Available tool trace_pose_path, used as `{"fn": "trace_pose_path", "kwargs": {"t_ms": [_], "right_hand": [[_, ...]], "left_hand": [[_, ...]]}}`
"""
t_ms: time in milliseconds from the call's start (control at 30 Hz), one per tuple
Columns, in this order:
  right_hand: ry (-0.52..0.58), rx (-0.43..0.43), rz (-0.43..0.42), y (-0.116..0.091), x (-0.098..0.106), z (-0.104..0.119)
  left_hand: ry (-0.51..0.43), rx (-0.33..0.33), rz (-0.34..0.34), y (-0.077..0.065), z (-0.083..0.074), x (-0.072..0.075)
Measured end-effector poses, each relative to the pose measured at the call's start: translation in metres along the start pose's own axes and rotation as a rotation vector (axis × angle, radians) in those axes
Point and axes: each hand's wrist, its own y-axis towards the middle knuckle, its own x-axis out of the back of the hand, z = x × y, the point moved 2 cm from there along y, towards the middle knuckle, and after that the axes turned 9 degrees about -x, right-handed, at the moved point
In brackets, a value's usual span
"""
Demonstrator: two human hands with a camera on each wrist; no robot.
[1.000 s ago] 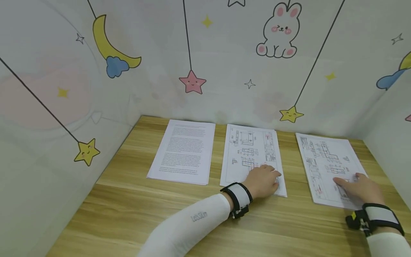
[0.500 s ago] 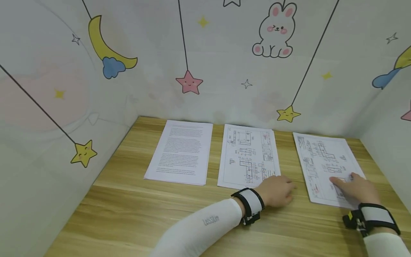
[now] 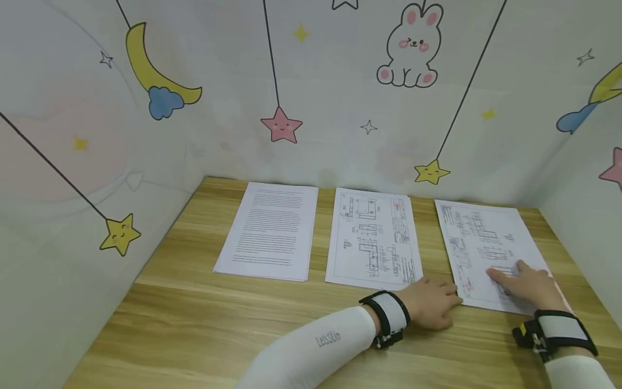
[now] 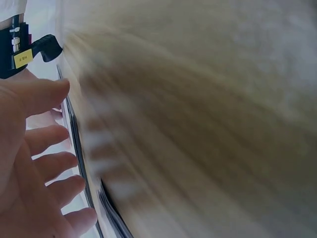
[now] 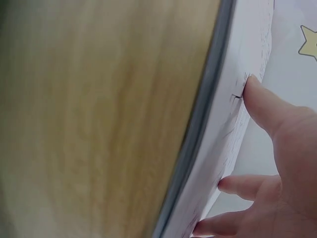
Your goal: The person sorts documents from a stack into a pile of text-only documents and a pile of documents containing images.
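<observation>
On the right of the head view lies a stack of drawing sheets (image 3: 466, 259), printed with technical drawings. My right hand (image 3: 532, 286) rests on its near right part, thumb and fingers spread with the tips on the paper. In the right wrist view that hand (image 5: 292, 153) touches the top sheet with thumb and fingertips. My left hand (image 3: 430, 302) is between the two drawing stacks, its fingertips right at the right stack's near left edge. The left wrist view has its fingers (image 4: 54, 166) apart and relaxed, holding nothing. A middle stack of drawings (image 3: 357, 259) lies just behind it.
A stack of text pages (image 3: 272, 227) lies at the left of the wooden table (image 3: 170, 324). White walls (image 3: 218, 81) with cartoon stars and a rabbit close in the back and sides. Both wrists wear strapped cameras.
My left hand has moved right, off the middle stack and over to the right stack's edge. Under my right hand, the right stack's top paper has shifted slightly left.
</observation>
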Motion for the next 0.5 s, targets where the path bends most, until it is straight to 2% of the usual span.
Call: {"fn": "trace_pose_path", "kwargs": {"t_ms": [267,333,500], "right_hand": [[-0.025,0.125,-0.031,-0.012,0.004,0.011],[0.003,0.122,-0.02,-0.011,0.008,0.01],[0.073,0.038,0.023,-0.003,0.022,0.003]], "left_hand": [[-0.027,0.019,0.01,0.004,0.0,-0.004],[-0.033,0.022,0.011,0.005,-0.001,-0.004],[-0.045,0.03,0.015,0.007,-0.002,-0.002]]}}
